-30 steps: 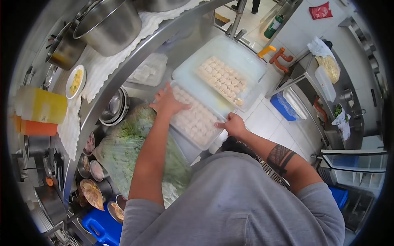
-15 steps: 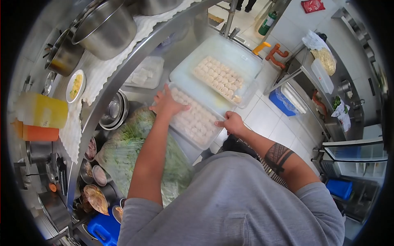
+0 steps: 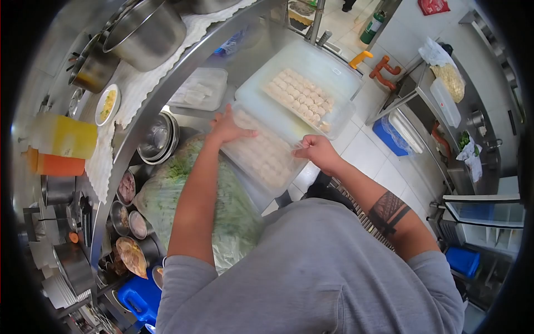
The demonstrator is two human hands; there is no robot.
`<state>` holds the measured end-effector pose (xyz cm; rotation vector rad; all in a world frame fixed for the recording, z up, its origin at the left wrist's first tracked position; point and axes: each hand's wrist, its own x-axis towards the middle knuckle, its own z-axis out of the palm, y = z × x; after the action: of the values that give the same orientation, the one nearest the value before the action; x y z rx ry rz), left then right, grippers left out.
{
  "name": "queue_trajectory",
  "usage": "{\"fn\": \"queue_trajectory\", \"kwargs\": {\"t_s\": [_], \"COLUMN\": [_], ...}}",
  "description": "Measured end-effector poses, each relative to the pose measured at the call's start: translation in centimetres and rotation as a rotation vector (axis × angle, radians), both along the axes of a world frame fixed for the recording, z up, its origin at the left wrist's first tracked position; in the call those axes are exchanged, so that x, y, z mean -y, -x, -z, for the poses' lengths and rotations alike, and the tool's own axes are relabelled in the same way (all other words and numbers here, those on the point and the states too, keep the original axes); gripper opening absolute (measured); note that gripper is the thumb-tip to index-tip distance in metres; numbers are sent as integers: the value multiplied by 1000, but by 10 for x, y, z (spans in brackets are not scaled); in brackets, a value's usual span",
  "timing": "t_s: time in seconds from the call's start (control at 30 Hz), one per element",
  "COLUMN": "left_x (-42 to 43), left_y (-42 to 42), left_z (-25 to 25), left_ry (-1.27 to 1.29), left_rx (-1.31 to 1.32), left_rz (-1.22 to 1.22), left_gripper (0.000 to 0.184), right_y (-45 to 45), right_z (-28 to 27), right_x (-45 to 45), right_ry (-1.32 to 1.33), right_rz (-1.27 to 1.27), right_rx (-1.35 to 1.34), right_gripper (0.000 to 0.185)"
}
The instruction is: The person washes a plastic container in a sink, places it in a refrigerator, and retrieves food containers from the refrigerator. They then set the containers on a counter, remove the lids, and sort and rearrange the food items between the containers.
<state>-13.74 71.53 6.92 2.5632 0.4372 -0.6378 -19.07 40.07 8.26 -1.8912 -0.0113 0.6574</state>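
A translucent rectangular container (image 3: 272,188) of round, pale dumplings lies in front of me, with a clear plastic sheet (image 3: 261,146) over them. My left hand (image 3: 229,129) rests on its left end, fingers spread and thumb stretched across the top. At the right end, my right hand (image 3: 320,153) is closed, thumb and fingers pinching the edge of the sheet. Just beyond lies a second container of dumplings (image 3: 297,97), uncovered and set in rows, on a white cutting board (image 3: 256,80).
Leafy greens in a clear bag (image 3: 194,195) lie by my left forearm, with stacked metal bowls (image 3: 158,139) beyond. A lidded plastic box (image 3: 200,89) stands at the back left. Above runs a shelf with large pots (image 3: 146,39). A blue bin (image 3: 391,136) is on the floor at right.
My right hand has risen slightly at the container's right end, now pinching the sheet's edge. The covering over the dumplings looks cloudier. My left hand stays on the left end.
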Motion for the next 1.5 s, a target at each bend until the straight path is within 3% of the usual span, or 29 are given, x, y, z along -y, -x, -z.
{"fn": "queue_trajectory", "kwargs": {"t_s": [0.03, 0.13, 0.17, 0.2, 0.23, 0.27, 0.3, 0.33, 0.4, 0.43, 0.53, 0.6, 0.73, 0.9, 0.97, 1.0, 1.03, 1.1, 1.17, 1.23, 1.27, 1.33, 1.37, 1.5], "left_x": [-13, -42, -44, -45, -52, -62, -69, -73, -77, -71, -19, 33, 151, 172, 165, 167, 172, 175, 169, 169, 172, 178, 173, 142], "left_y": [-4, -3, 6, 12, 15, 18, 20, 21, 20, 20, 20, 11, -37, -55, -49, -47, -45, -40, -35, -31, -31, -36, -42, -70], "left_z": [11, 11, -12, -28, -34, -38, -41, -41, -37, -35, -21, -12, -12, 27, 44, 38, 23, 4, 12, 19, 10, -5, -5, -2], "left_ry": [-3, 206, 271, 339, 338, 474, 609, 610, 617, 621, 646, 788, 781, 594, 350, 521, 512, 467, 452, 183, 176, -192, -187, -220], "left_rx": [3, 131, 183, 235, 237, 311, 384, 386, 499, 506, 451, 348, 140, 301, 396, 389, 380, 387, 356, 412, 415, 608, 615, 743], "left_rz": [-7, 89, 30, -26, -24, -150, -277, -276, -629, -637, -429, -363, -517, -657, -404, -679, -697, -777, -781, -694, -704, -539, -533, -277], "left_gripper": [150, 140, 128, 115, 115, 97, 79, 79, 54, 54, 30, 28, 51, 47, 44, 45, 45, 49, 52, 48, 48, 44, 44, 34], "right_y": [-1, -3, -1, 4, 5, 0, -9, -19, -36, -44, -79, -117, -205, -260, -261, -262, -266, -277, -283, -284, -282, -276, -269, -214], "right_z": [-5, -27, -49, -78, -93, -94, -94, -94, -102, -109, -100, -78, -45, 42, 58, 63, 72, 90, 88, 88, 77, 49, 35, -3], "right_x": [-1, -7, -15, -25, -30, -26, -20, -12, 22, 41, 120, 170, 202, 227, 226, 225, 226, 222, 207, 196, 191, 188, 187, 170], "right_ry": [-188, -315, -320, -502, -682, -682, -685, -687, -698, -643, -555, -504, -465, -477, -434, -378, -378, -116, -68, 256, 247, 381, 385, -99], "right_rz": [28, -55, -60, 36, 135, 134, 171, 207, 328, 425, 579, 593, 532, 517, 483, 467, 455, 316, 293, 199, 190, 256, 264, -624], "right_rx": [-98, -155, -152, -254, -354, -351, -252, -154, -38, 36, 278, 427, 551, 339, 209, 235, 217, 350, 322, 800, 800, 1017, 1023, 861], "right_gripper": [49, 41, 41, 37, 34, 34, 29, 24, 26, 23, 16, 17, 19, 16, 14, 14, 14, 24, 28, 26, 26, 24, 24, 28]}}
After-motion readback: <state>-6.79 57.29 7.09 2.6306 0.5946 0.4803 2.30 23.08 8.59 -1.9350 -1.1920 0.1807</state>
